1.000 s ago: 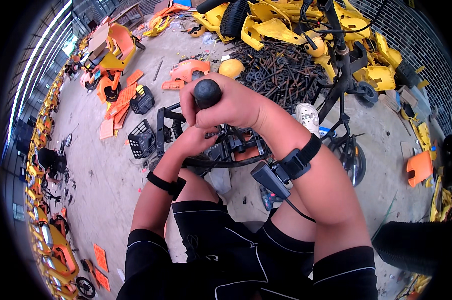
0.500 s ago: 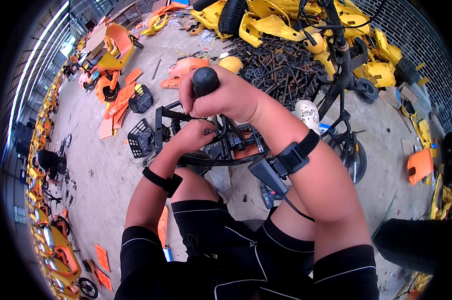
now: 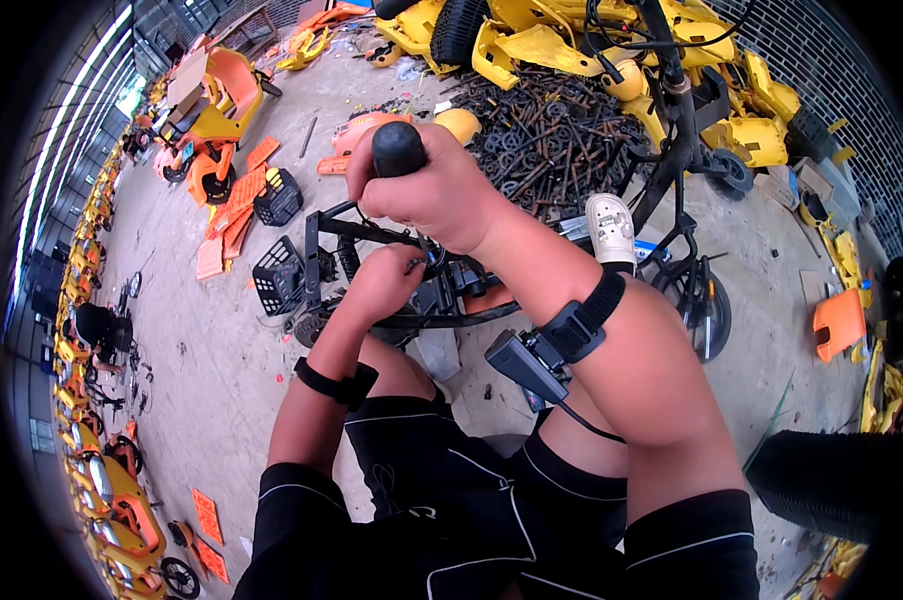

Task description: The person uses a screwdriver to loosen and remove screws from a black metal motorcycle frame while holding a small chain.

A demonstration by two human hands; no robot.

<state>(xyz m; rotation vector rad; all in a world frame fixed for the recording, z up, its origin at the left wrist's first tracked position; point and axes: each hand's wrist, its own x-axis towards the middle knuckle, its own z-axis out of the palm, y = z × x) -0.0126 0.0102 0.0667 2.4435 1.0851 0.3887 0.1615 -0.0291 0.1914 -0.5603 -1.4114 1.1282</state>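
Observation:
My right hand (image 3: 440, 200) is wrapped round a tool with a thick, round-ended black grip (image 3: 399, 150), held upright above a black metal vehicle frame (image 3: 317, 250). The tool's lower end is hidden behind my hand and wrist. Just below and to the left, my left hand (image 3: 384, 283) is closed over the frame, fingertips pinched together. A small dark piece shows at those fingertips, too little of it to name. The frame lies in front of my knees, with a coil spring on its left part and an orange piece (image 3: 489, 297) inside it.
Beyond the frame lies a heap of rusty metal parts (image 3: 562, 135), with yellow body panels (image 3: 532, 50) behind. Black baskets (image 3: 278, 275) and orange panels (image 3: 234, 215) are on the floor at left. Another upright black frame (image 3: 672, 130) stands at right. A person (image 3: 97, 325) is far left.
My right hand and the black-gripped tool have shifted slightly left and down. My left hand stays closed at the frame, its forearm moved a little to the right.

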